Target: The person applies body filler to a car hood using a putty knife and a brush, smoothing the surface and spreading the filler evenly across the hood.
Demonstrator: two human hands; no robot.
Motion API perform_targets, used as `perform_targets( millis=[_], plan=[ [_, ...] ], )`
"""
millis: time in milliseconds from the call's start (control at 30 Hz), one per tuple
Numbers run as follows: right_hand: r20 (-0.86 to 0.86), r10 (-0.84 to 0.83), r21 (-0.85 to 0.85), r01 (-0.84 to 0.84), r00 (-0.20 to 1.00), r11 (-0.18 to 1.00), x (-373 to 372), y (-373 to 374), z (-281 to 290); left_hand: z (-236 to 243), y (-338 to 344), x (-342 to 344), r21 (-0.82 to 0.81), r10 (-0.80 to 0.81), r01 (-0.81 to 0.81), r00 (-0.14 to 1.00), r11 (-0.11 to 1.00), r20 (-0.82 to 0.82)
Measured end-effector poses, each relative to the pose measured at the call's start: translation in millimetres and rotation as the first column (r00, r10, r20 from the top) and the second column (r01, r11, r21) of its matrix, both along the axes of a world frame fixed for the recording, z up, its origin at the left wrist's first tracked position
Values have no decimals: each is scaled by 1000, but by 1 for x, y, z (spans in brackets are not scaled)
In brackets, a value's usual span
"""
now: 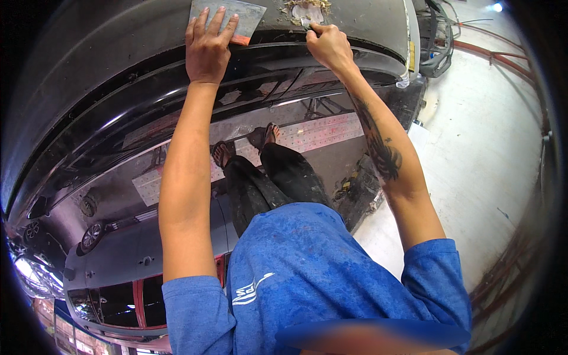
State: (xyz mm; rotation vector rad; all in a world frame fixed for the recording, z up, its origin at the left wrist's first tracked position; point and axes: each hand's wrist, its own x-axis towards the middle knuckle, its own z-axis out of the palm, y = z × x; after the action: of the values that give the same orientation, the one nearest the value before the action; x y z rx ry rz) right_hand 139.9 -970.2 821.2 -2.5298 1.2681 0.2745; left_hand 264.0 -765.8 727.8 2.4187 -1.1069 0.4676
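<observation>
My left hand (208, 42) lies flat with spread fingers on a grey flat board (232, 13) that rests on the dark car body panel (118, 77). An orange edge shows under the board beside my fingertips. My right hand (328, 44) is closed on a small scraper tool (306, 23), its tip at a patch of pale filler (307, 10) on the panel. The patch has rough, crumbly edges. Both arms reach up from the lower edge of the head view.
The glossy black car side (177, 142) mirrors my legs, sandals and a parked car. Pale concrete floor (473, 148) lies to the right. Cables and car parts (438, 41) sit at the upper right, and pipes (503, 59) run along the far right.
</observation>
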Motion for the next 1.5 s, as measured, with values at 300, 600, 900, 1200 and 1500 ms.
perform_targets(
  millis=[300, 600, 900, 1200, 1500],
  plan=[
    [86, -193, 106, 183, 978, 977, 15, 5, -3, -3, 2, 2, 22, -32, 30, 997, 999, 73],
    [24, 88, -7, -88, 996, 996, 9, -9, -5, -3, 1, 3, 50, -39, 34, 994, 998, 105],
    [21, 170, -48, -169, 985, 984, 16, -33, 2, 0, 4, 4, 18, -53, 51, 996, 999, 70],
    [86, 193, -58, -188, 977, 980, -10, -16, -9, 6, 4, 3, 26, -25, 24, 999, 999, 38],
    [107, 132, 12, -134, 986, 991, -1, -17, -15, -3, 5, 2, 11, -45, 44, 996, 999, 78]
  ],
)
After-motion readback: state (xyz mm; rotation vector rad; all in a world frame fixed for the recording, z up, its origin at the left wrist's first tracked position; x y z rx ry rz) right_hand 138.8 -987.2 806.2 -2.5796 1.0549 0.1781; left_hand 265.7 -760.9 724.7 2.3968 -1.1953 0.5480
